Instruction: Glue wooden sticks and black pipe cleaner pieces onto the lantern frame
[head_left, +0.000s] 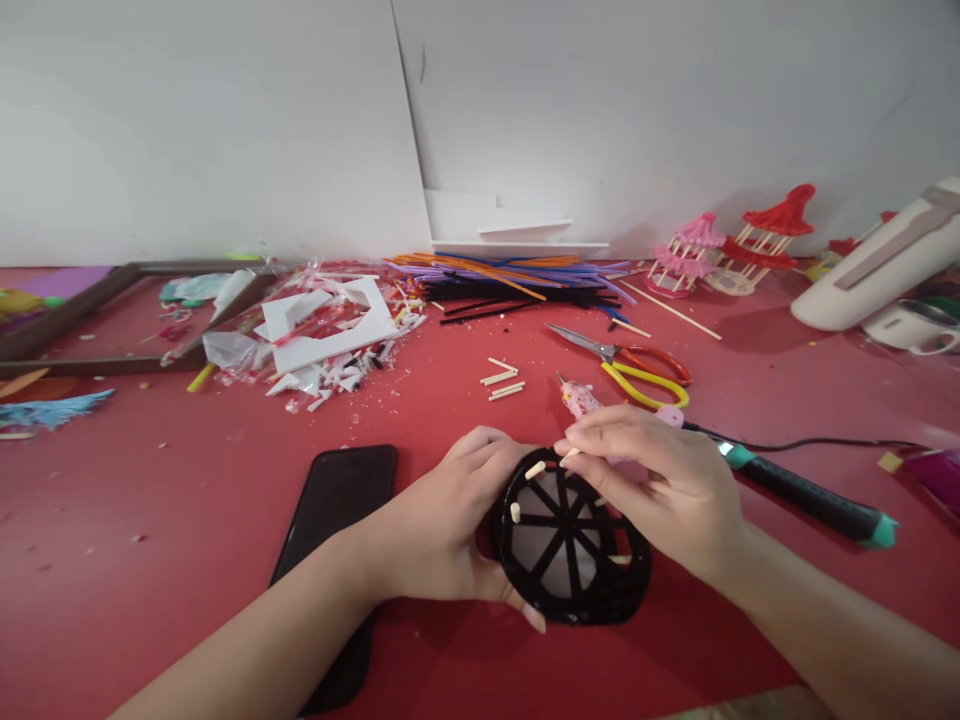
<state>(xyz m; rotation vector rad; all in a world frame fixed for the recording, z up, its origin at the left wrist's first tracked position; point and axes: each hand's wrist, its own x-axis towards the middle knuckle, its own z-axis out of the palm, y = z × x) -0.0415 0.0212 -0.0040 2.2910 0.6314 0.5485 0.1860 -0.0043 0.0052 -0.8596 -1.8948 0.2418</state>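
Observation:
A black round frame with spokes (559,580), like a wheel, is tilted toward me over the red table. My left hand (457,520) is closed around its left edge, thumb below and fingers behind. Short pale wooden sticks (515,513) stand up from several spots on its rim. My right hand (660,480) pinches another short wooden stick (570,457) between thumb and fingertips at the top of the rim. Part of the wheel's right side is hidden behind this hand. A few more cut sticks (507,391) lie on the table beyond.
Scissors (622,362) and a pink-tipped tool lie behind my right hand; a black-and-green handled tool (810,500) with a cord is at right. A phone (337,500) lies under my left forearm. Pipe cleaners (510,278), scraps (330,330), small pagoda models (772,235) and a tumbler (877,260) stand behind.

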